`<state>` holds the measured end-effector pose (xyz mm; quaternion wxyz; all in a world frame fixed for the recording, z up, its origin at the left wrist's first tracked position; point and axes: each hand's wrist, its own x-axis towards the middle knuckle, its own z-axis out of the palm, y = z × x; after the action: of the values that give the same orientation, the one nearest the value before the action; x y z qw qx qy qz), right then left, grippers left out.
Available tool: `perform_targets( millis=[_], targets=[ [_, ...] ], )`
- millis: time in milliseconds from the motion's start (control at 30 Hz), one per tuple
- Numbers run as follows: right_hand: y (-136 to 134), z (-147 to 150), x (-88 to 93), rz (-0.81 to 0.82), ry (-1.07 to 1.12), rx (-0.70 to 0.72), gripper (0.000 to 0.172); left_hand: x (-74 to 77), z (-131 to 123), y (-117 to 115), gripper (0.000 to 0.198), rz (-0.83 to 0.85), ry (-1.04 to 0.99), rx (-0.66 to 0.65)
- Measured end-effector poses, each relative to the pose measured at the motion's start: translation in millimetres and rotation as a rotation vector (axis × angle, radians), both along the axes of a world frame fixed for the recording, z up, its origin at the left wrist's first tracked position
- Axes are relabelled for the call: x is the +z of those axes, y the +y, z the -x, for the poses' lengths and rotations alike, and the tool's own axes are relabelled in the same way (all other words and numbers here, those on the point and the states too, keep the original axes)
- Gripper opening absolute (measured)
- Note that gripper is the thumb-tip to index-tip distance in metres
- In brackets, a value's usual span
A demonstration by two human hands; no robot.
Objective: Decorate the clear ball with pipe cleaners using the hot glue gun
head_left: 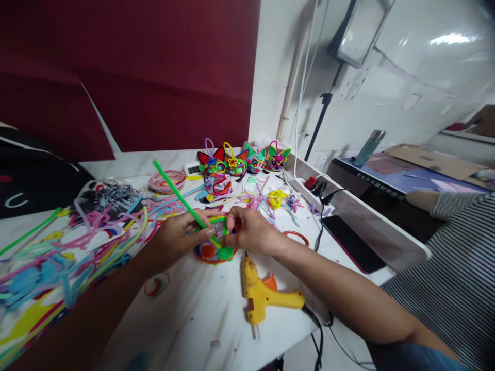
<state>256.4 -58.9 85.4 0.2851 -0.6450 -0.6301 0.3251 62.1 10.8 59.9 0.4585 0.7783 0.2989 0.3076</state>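
My left hand [185, 236] pinches a bright green pipe cleaner [176, 191], its free end sticking up to the upper left. Right beside it, my right hand [247, 229] has thumb and fingers closed at the top of a colourful pipe-cleaner craft piece [216, 252]. This piece has an orange round patch, a green one and a yellow-green edge; it rests low over the white table, partly hidden by my fingers. Just below my right hand lies a yellow hot glue gun [257, 293] on its side, nozzle toward the piece.
Finished animal-face ornaments [247, 159] line the back. Loose pipe cleaners [77, 247] cover the left. A power strip [309, 193], a dark phone [353, 242] and cables lie right. A person in a striped top [452, 278] sits close by at right.
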Motion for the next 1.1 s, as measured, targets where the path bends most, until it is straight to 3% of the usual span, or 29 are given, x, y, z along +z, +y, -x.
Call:
perform_targets(
  millis=[267,533,667,933,1100],
  targets=[
    [2,-1,-4.9,-0.024,0.054,-0.004,0.030,5.2,-3,-1,0.040,0.151,-0.117,0.011],
    [5,-5,-17.6,-0.045,0.141,0.019,0.028,1.2,-1,3,0.043,0.189,-0.146,0.055],
    [5,-5,-19.0,-0.047,0.150,0.024,0.028,-4.1,0,7,0.040,0.197,-0.167,0.047],
    [4,-6,-19.2,-0.055,0.153,0.026,0.028,2.9,3,4,0.040,0.241,-0.164,0.036],
    [3,-7,-21.3,-0.049,0.194,0.033,0.028,-2.1,5,7,0.039,0.253,-0.188,0.034]
  ],
)
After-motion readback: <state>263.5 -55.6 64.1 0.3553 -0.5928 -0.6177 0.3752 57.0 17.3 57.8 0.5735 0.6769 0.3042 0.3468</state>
